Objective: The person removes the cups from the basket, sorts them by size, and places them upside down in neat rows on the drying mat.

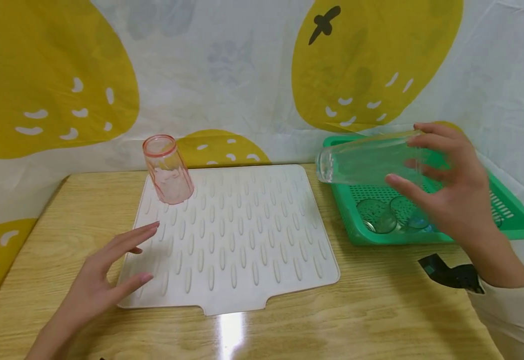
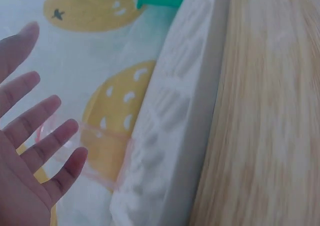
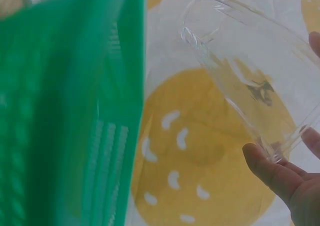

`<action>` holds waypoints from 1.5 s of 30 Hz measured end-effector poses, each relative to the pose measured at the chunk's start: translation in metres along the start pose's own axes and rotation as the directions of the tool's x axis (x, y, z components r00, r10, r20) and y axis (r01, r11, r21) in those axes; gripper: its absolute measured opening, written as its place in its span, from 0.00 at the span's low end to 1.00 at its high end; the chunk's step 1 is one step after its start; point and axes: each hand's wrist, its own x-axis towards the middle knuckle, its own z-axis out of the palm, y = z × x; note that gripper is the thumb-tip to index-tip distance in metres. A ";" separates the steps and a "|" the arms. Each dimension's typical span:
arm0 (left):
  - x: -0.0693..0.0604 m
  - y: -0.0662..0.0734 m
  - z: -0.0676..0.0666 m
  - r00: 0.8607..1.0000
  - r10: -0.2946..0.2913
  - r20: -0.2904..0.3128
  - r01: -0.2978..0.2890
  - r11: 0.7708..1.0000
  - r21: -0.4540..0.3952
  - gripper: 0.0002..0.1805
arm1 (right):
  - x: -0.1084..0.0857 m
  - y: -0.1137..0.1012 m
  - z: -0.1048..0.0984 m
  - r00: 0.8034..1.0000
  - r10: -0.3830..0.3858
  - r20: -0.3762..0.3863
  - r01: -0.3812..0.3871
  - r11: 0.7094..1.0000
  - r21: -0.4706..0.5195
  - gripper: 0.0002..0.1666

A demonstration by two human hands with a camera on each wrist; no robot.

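My right hand grips a clear drinking glass by one end, with thumb and fingers around it. The glass lies on its side in the air above a green basket, its thick base pointing left. The right wrist view shows the same glass tilted beside the basket wall. Over the left edge of a white ribbed drying mat, my left hand hovers with loosely extended fingers and holds nothing. A pink-tinted glass stands on the mat's far left corner, beyond that hand.
Inside the basket lie several clear glass items, partly hidden by my right hand and the held glass. A black strap hangs by my right wrist. Behind the wooden table rises a white cloth with yellow fruit prints.
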 end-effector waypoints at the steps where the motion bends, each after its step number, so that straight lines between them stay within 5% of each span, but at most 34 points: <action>1: 0.003 0.002 0.002 1.000 0.003 0.000 -0.003 1.000 -0.030 0.37 | -0.001 -0.001 0.004 1.000 -0.005 -0.002 0.005 1.000 0.021 0.33; 9: 0.026 0.011 0.020 0.998 0.058 0.007 -0.056 0.981 -0.184 0.34 | -0.008 -0.010 0.033 0.999 -0.045 0.008 0.043 0.987 0.155 0.34; 16: 0.046 0.022 0.035 0.998 0.065 0.012 -0.056 0.926 -0.374 0.33 | -0.012 -0.021 0.054 0.998 -0.065 0.017 0.057 0.954 0.294 0.36; 30: 0.057 0.011 0.067 1.000 -0.016 0.018 0.022 0.927 -0.374 0.42 | -0.027 -0.045 0.100 0.989 -0.133 0.063 0.078 0.836 0.544 0.34; 45: 0.053 0.011 0.074 0.995 -0.093 0.041 0.102 0.930 -0.353 0.44 | -0.036 -0.047 0.113 0.989 -0.131 0.075 0.054 0.772 0.633 0.33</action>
